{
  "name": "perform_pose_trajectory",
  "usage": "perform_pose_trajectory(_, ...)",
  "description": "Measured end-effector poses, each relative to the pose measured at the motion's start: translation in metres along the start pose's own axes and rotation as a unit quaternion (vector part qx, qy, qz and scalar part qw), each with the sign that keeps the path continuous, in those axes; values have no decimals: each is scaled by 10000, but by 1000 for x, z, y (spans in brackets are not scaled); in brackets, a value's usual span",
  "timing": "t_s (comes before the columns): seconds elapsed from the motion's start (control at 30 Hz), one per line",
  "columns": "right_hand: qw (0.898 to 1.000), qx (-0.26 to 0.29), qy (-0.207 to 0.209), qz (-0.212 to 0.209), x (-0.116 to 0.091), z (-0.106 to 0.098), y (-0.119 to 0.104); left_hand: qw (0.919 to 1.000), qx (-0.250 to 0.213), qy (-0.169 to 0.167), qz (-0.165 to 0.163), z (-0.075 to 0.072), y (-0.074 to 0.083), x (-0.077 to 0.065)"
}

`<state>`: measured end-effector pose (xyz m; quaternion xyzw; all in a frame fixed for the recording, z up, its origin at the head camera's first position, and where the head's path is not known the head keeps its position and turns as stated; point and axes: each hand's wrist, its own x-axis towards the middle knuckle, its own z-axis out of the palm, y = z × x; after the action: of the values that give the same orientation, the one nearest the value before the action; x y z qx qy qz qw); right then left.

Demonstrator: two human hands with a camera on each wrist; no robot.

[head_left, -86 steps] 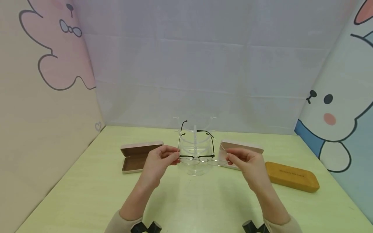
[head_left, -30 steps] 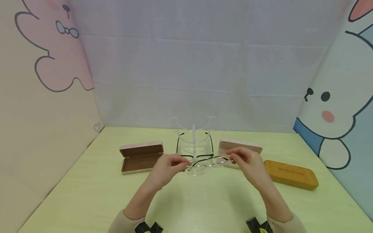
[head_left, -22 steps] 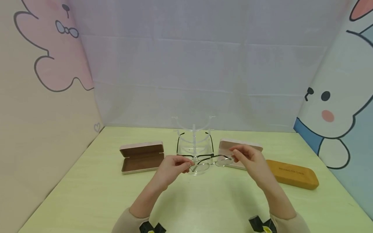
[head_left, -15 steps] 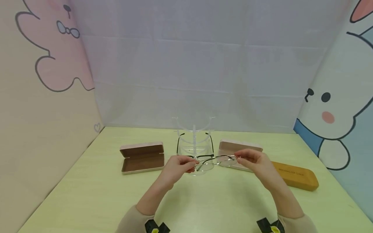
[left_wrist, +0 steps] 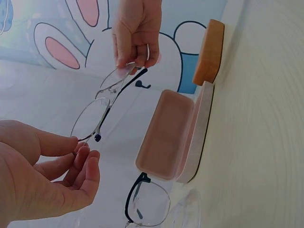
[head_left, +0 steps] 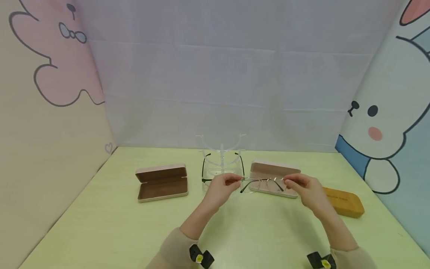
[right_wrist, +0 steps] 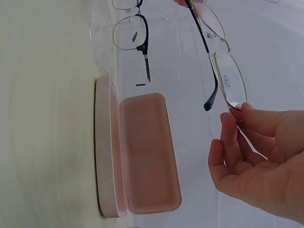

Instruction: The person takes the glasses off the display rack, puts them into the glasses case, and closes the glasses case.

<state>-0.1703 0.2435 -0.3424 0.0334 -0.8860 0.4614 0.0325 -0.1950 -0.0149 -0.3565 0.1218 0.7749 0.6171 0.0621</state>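
Thin silver-rimmed eyeglasses (left_wrist: 108, 110) hang in the air between both hands, temples folded in behind the lenses. My left hand (head_left: 220, 191) pinches one end of the frame between thumb and fingers. At the opposite end, my right hand (head_left: 308, 191) pinches the other corner; in the right wrist view the right thumb and forefinger (right_wrist: 254, 118) grip beside a lens. An open glasses case with a pink lining (right_wrist: 149, 152) lies just behind and below the eyeglasses, and they partly cover it in the head view.
A clear display stand (head_left: 222, 158) at the back middle bears black-browed eyeglasses (right_wrist: 146, 35), partly hidden by the left hand in the head view. Another open case, brown-lined (head_left: 163, 189), lies to the left. A closed mustard-yellow case (head_left: 346, 203) sits behind the right forearm.
The eyeglasses' temples, spread out at first, are now folded. Both hands have carried the eyeglasses right, away from the stand and over to the pink-lined case.
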Motion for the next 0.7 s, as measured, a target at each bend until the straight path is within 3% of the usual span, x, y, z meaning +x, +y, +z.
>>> perform_pose_trajectory(0.1, 9998, -175, 29, 5, 1, -3, 5, 9998, 125, 124, 72, 7, 0, 7)
perform_pose_trajectory(0.23, 9987, -515, 19, -28, 2, -7, 11, 9949, 915, 319, 280, 17, -4, 22)
perform_pose_trajectory(0.33, 9966, -817, -23, 46, 4, -11, 16, 9843, 1660, 364, 483, 24, -2, 30)
perform_pose_trajectory(0.47, 9932, -1157, -68, 107, 7, -16, 24, 9634, 2538, 281, 814, 32, 1, 39)
perform_pose_trajectory(0.57, 9914, -1304, -26, 29, 11, -21, 29, 9503, 2938, 184, 1012, 36, 3, 45)
perform_pose_trajectory(0.7, 9896, -1438, 47, -85, 17, -25, 35, 9436, 3152, 51, 1014, 40, 4, 53)
